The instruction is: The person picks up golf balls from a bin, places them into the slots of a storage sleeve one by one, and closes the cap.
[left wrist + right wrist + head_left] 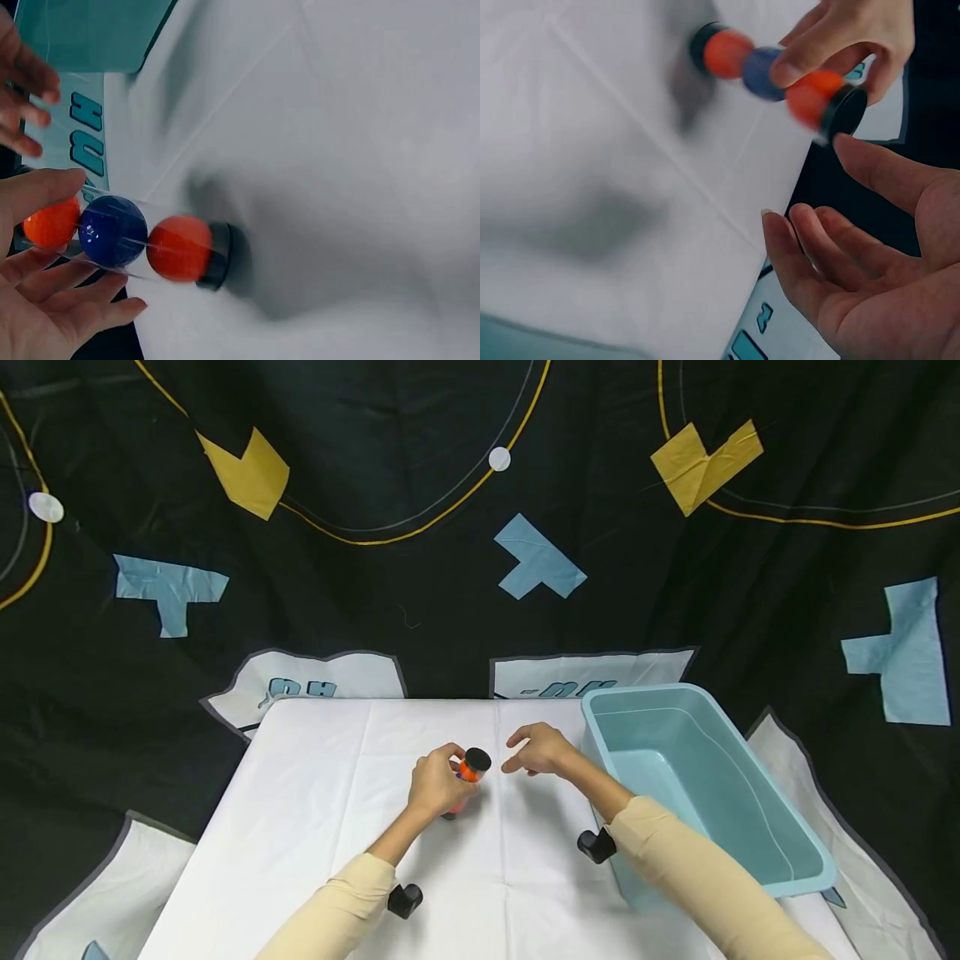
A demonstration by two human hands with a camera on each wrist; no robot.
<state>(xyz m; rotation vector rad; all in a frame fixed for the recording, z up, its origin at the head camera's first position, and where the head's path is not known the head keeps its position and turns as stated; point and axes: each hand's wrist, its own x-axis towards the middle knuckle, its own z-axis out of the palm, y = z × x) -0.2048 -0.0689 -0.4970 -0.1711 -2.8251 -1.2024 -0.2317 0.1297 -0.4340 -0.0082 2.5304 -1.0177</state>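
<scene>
A clear tube (470, 769) with black end caps stands tilted over the white table, gripped near its upper end by my left hand (437, 783). Through its wall, the left wrist view shows an orange ball (51, 223), a blue ball (112, 231) and a red-orange ball (178, 247) in a row. The lower black cap (217, 256) is close over the cloth. To the right of the tube, my right hand (542, 748) hovers with parted, slightly bent fingers and nothing in them. In the right wrist view its thumb overlaps the edge of the upper cap (844, 112).
A light blue plastic tub (708, 777) stands at the table's right side, under my right forearm. White cloth (315, 810) covers the table. Behind hangs a black curtain (420, 610) with tape pieces. Black wrist cameras (405, 901) stick out beside both sleeves.
</scene>
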